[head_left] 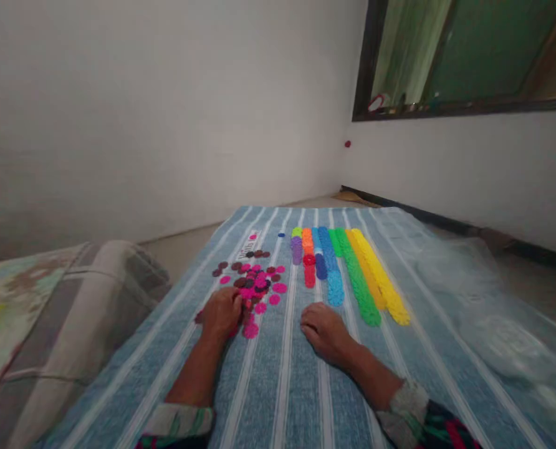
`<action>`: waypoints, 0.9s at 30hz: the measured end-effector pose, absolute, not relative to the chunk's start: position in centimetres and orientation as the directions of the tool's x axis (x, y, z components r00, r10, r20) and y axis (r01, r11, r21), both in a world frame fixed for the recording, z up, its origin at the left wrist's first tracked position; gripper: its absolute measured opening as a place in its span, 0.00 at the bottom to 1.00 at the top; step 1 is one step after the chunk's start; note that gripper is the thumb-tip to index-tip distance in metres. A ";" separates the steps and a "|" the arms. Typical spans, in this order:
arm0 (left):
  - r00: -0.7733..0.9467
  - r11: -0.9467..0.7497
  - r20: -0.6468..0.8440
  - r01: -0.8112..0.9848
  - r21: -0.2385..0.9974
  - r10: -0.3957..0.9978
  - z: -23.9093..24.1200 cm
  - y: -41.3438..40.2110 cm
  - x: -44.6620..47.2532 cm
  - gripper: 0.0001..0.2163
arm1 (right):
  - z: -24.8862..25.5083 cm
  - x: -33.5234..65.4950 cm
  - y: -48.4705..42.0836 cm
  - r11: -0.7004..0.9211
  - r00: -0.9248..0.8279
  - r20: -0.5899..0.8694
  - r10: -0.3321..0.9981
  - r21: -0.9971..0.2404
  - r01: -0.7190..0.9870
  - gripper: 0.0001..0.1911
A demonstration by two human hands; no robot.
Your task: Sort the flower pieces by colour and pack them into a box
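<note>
My left hand rests at the near left edge of a loose pile of pink and brown plastic discs. Its fingers curl down among them, and whether one is pinched is hidden. On the striped cloth to the right of the pile lies my right hand, fingers curled under; anything inside stays out of sight. Beyond it, discs sorted by colour lie in overlapping rows: a purple row, a red row, a light blue row, a green row and a yellow row.
Blue-and-white striped cloth covers the surface. Clear plastic bags lie at the right. A single dark blue disc sits near the far edge. Folded fabric is on the left, and walls stand behind.
</note>
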State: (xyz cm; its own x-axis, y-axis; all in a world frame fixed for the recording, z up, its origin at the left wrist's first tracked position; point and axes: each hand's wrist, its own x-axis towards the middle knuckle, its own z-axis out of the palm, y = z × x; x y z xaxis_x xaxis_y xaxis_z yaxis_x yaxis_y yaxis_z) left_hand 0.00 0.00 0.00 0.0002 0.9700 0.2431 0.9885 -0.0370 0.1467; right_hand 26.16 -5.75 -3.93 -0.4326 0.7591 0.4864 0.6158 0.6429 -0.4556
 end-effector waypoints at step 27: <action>-0.075 0.032 0.239 0.983 0.181 0.968 0.2 -0.8 -0.4 0.10 | -4.4 26.7 -6.6 0.654 -0.437 0.490 0.754 -0.498 0.570 0.07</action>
State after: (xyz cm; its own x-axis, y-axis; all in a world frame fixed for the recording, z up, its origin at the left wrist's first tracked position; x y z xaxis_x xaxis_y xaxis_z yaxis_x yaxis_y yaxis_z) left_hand -0.39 -0.78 0.18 -0.0752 0.9681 0.2389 0.9831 0.0318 0.1806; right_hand 26.69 -6.65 -4.37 -0.4371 0.7544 0.4897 0.5701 0.6535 -0.4979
